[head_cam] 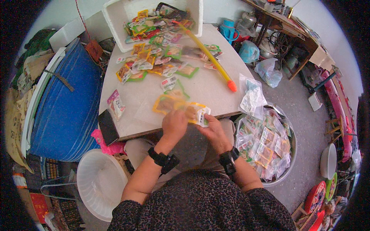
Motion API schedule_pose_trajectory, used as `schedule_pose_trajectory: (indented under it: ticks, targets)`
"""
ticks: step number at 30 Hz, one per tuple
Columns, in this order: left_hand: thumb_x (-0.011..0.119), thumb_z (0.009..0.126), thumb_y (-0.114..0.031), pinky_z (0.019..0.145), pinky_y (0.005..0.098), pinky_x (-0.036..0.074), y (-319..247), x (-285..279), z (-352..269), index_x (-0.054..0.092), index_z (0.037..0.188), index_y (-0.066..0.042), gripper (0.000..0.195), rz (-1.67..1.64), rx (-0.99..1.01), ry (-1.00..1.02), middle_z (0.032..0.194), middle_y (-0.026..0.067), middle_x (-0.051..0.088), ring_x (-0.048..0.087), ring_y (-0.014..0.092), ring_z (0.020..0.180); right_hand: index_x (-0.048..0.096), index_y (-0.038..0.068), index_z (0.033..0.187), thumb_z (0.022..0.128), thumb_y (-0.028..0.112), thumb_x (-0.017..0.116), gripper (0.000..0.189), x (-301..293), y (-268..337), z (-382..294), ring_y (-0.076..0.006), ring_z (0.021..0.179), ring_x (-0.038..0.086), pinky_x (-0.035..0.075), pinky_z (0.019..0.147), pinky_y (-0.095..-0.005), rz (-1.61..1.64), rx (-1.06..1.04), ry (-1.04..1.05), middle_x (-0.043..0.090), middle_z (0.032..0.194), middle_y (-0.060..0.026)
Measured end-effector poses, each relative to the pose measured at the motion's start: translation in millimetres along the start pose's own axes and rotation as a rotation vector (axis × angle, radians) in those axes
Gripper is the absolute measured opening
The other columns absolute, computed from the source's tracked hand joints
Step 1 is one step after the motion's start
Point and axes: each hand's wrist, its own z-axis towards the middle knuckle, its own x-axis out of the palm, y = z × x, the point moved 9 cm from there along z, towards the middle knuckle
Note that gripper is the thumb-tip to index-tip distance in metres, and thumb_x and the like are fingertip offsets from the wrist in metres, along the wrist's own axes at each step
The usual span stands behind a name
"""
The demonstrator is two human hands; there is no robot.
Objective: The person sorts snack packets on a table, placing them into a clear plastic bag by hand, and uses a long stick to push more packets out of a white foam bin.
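Note:
Over the table's front edge, my right hand [213,130] pinches the right end of a yellow-edged food packet [197,113]. My left hand [175,122] is closed at another yellow-edged packet [166,104], which looks blurred and overlaps the first one's left side. Just beyond them lies a green-edged packet [177,91] on the pale tabletop [138,95]. Farther back, a heap of small packets [144,59] spills from a white foam box [115,26] lying on its side. A yellow stick with orange ends [212,59] slants from the box across the table.
A metal basin [294,144] of bagged packets stands right of the table, with clear plastic bags [252,96] at the corner. A purple packet [116,104] and a black box [108,127] are at the left. Below stands a white plastic tub [101,184]; a blue barrel [68,106] is beyond.

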Motion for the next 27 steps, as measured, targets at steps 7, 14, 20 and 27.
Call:
schedule_pose_trajectory:
  ticks: [7, 14, 20, 27]
  targets:
    - [0.043, 0.067, -0.014, 0.054, 0.0419, 0.036, 9.4, 9.9, -7.8, 0.044, 0.065, -0.003, 0.011, 0.076, -0.016, 0.069, 0.067, 0.0139, 0.046, 0.045, 0.032, 0.063, 0.037, 0.002, 0.102, 0.075, 0.013, 0.035, 0.029, 41.0, -30.7, 12.7, -0.0204, 0.087, 0.046, 0.038, 0.074, -0.0322, 0.139, 0.113, 0.081, 0.045, 0.098, -0.0100]
    - [0.044, 0.067, -0.013, 0.057, 0.0410, 0.036, 3.7, 7.0, -21.2, 0.044, 0.071, -0.003, 0.011, 0.053, 0.089, -0.029, 0.074, 0.0152, 0.045, 0.044, 0.033, 0.068, 0.045, 0.005, 0.075, 0.073, 0.016, 0.042, 0.012, 37.7, 29.6, -11.7, -0.0110, 0.050, 0.044, 0.034, 0.041, -0.0214, -0.651, -0.148, 0.139, 0.050, 0.065, -0.0053]
    - [0.045, 0.067, -0.013, 0.057, 0.0404, 0.037, -0.6, 5.6, -26.1, 0.045, 0.073, -0.004, 0.011, 0.078, 0.112, -0.020, 0.077, 0.0146, 0.046, 0.045, 0.032, 0.070, 0.042, 0.006, 0.060, 0.071, 0.015, 0.045, 0.014, 45.6, 17.2, -22.5, -0.0088, 0.037, 0.038, 0.028, 0.033, -0.0196, -0.313, 0.357, 0.022, 0.046, 0.051, -0.0028]
    - [0.040, 0.067, -0.012, 0.053, 0.0407, 0.036, -3.9, 1.3, -27.1, 0.043, 0.064, -0.005, 0.008, 0.055, 0.068, 0.011, 0.063, 0.0123, 0.045, 0.044, 0.030, 0.061, 0.048, 0.005, 0.066, 0.070, 0.014, 0.045, 0.010, 78.7, 24.4, -6.9, -0.0062, 0.045, 0.039, 0.030, 0.038, -0.0178, -0.516, 0.212, 0.029, 0.046, 0.054, -0.0004]
